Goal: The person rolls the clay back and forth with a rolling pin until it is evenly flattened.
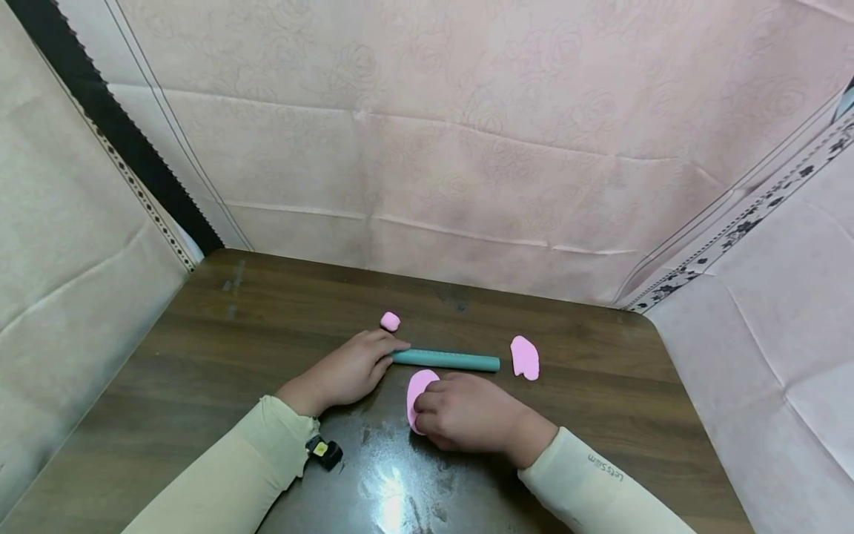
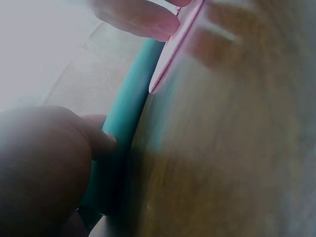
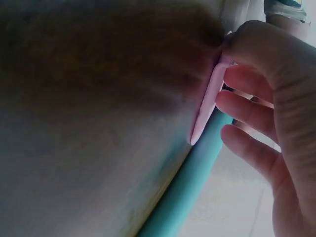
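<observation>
A teal rolling pin (image 1: pixel 460 361) lies crosswise on the table. My left hand (image 1: pixel 356 363) grips its left end, the thumb against its near side in the left wrist view. Just in front of the pin is a thin, flattened piece of pink clay (image 1: pixel 415 393). My right hand (image 1: pixel 467 415) pinches this piece at its right side; in the right wrist view the thumb and fingertips meet at the pink clay (image 3: pixel 210 103), while the other fingers spread loosely beside it. Part of the piece is hidden under the hand.
A small pink clay lump (image 1: pixel 390 321) sits behind the left hand. Another flat pink piece (image 1: pixel 525 358) with a notched lower edge lies right of the pin. The wooden table (image 1: pixel 587 400) has a glossy, smeared patch in front. Patterned cloth (image 1: pixel 434 148) hangs around its back and sides.
</observation>
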{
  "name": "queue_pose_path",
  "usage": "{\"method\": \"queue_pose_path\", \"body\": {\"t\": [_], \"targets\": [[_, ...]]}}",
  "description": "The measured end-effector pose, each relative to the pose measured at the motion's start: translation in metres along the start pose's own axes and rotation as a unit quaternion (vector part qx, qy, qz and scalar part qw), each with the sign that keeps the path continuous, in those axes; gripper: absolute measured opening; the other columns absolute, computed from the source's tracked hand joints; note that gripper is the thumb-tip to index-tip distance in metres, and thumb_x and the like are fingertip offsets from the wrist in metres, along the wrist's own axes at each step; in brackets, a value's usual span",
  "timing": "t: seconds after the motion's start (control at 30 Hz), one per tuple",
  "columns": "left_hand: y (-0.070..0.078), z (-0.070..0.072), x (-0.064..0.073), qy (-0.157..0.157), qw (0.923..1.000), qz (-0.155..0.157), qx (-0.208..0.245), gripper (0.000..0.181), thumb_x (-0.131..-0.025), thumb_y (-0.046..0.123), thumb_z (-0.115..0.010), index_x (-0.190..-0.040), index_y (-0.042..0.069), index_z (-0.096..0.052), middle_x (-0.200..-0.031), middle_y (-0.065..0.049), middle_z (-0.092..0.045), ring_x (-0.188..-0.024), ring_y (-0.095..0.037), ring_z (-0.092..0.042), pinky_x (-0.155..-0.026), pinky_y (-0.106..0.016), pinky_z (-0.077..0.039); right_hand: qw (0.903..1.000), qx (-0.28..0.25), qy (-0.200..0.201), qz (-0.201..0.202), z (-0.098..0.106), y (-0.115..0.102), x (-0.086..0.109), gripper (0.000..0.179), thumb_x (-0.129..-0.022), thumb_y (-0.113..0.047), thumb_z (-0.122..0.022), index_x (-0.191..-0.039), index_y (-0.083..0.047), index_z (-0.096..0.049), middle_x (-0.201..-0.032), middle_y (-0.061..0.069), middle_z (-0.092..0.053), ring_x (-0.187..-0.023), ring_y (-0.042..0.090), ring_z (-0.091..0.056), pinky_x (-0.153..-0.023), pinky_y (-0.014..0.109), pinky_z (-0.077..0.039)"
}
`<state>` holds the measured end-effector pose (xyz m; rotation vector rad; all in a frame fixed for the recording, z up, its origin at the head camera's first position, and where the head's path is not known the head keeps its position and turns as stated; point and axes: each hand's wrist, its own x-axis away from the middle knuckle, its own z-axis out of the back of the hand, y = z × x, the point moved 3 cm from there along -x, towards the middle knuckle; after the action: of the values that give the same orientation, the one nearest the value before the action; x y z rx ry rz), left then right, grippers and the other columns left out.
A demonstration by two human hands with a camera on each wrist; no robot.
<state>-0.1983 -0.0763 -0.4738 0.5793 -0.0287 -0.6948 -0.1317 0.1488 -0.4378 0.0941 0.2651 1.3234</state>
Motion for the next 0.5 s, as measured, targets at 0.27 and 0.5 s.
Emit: {"method": "queue_pose_path", "body": {"t": [0.27, 0.5], "targets": [[0.0006, 0.0004, 0.0001, 0.000, 1.0000, -0.007, -0.001, 0.039, -0.116, 0.014, -0.062, -0.154, 0.014, -0.068, -0.155, -0.006, -0.068, -0.148, -0.031, -0.062, -0.124, -0.054, -0.051, 0.9981, 0.056, 0.005, 0.025, 0.0017, -0.0038, -0.0063, 0.015, -0.103, -0.024, -0.074, -0.089, -0.027, -0.072, -0.086, -0.016, -0.068, -0.075, 0.010, -0.063, -0.075, 0.028, -0.056], [0.0005, 0.0000, 0.0001, 0.001, 0.9999, 0.005, 0.009, 0.038, -0.117, 0.016, -0.061, -0.154, 0.016, -0.069, -0.155, -0.005, -0.068, -0.149, -0.031, -0.062, -0.124, -0.054, -0.051, 0.9987, 0.046, -0.022, 0.010, 0.0008, -0.0051, -0.0065, 0.009, -0.103, -0.027, -0.077, -0.095, -0.029, -0.075, -0.094, -0.017, -0.070, -0.083, 0.008, -0.066, -0.078, 0.028, -0.059]]}}
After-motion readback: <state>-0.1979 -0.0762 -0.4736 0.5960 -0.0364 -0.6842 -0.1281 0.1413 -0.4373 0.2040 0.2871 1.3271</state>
